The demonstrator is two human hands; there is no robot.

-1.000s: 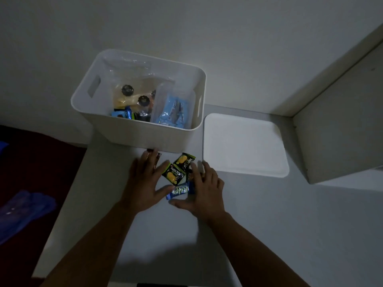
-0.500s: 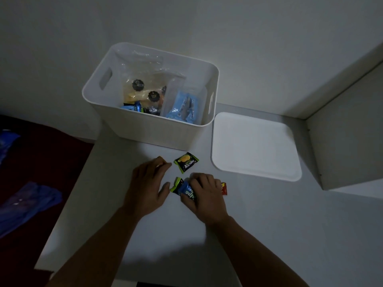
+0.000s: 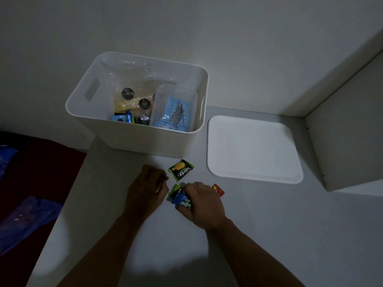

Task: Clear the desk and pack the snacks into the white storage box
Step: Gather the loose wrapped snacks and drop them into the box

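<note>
Right hand (image 3: 202, 206): curled over a blue snack packet (image 3: 182, 200) on the desk, fingers wrapped round it; a green-edged wrapper (image 3: 173, 189) pokes out just beside the knuckles.
Left hand (image 3: 145, 189): fingers bent inward on the desk, pinching something small and reddish at the fingertips (too small to name).
Loose snacks: green-and-black Nextar packet (image 3: 181, 170) lying flat between the hands and the box — untouched; red wrapper (image 3: 218, 189) just right of the right hand.
White storage box (image 3: 145, 139): open, at the desk's far edge by the wall; holds clear bags with black round labels, a light blue pack and small blue packets.
Lid (image 3: 253, 149): flat on the desk, just right of the box.
Desk (image 3: 269, 235): pale grey.
Off to the left: blue plastic bag (image 3: 24, 220) on a dark red surface.
</note>
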